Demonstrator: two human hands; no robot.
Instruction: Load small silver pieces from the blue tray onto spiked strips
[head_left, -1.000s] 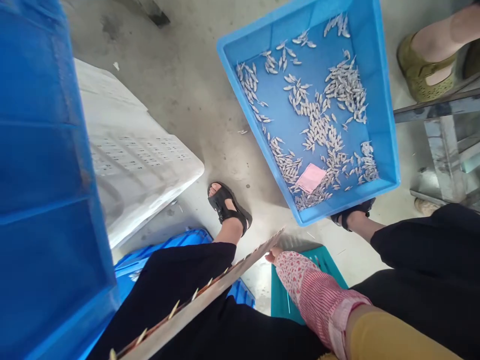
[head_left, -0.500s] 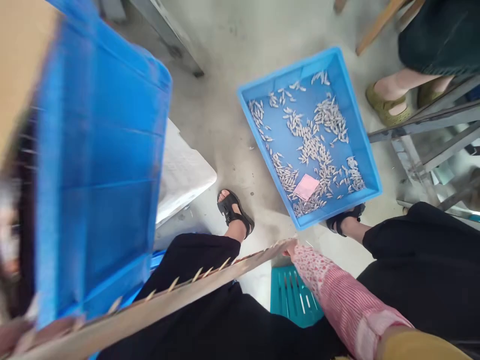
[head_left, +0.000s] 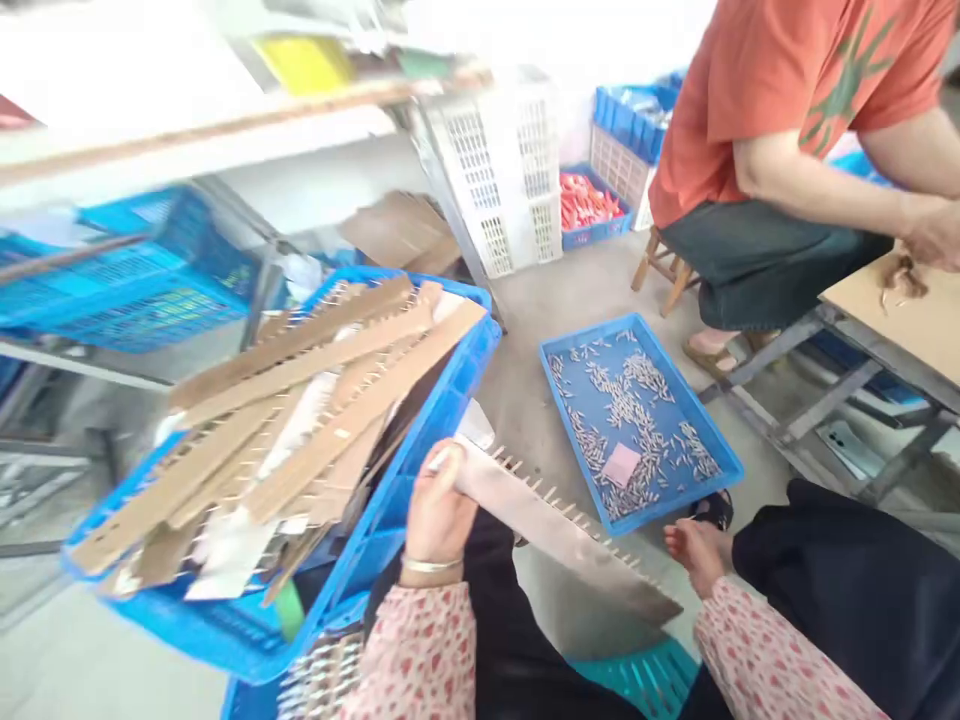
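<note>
My left hand [head_left: 441,505] is closed on one end of a long cardboard strip [head_left: 562,530]. A row of small pointed pieces sticks out along the strip's upper edge. The strip slopes down to the right, its far end near my right knee. My right hand [head_left: 699,552] is apart from the strip, fingers loosely bent, with nothing visible in them. It is close to the near corner of a shallow blue tray [head_left: 559,425] on the floor. Small grey pointed pieces [head_left: 622,400] lie scattered in that tray, with a pink square [head_left: 621,465] among them.
To my left, a blue crate [head_left: 480,345] is heaped with similar cardboard strips [head_left: 367,400]. A teal plastic stool [head_left: 645,680] is below me. A person in an orange shirt [head_left: 780,90] sits at a table [head_left: 900,310] on the right. White crates [head_left: 495,180] stand behind.
My view has swung up and left. My right hand has let go of the strip's end and moved right; the left hand still grips the other end, now farther forward.
</note>
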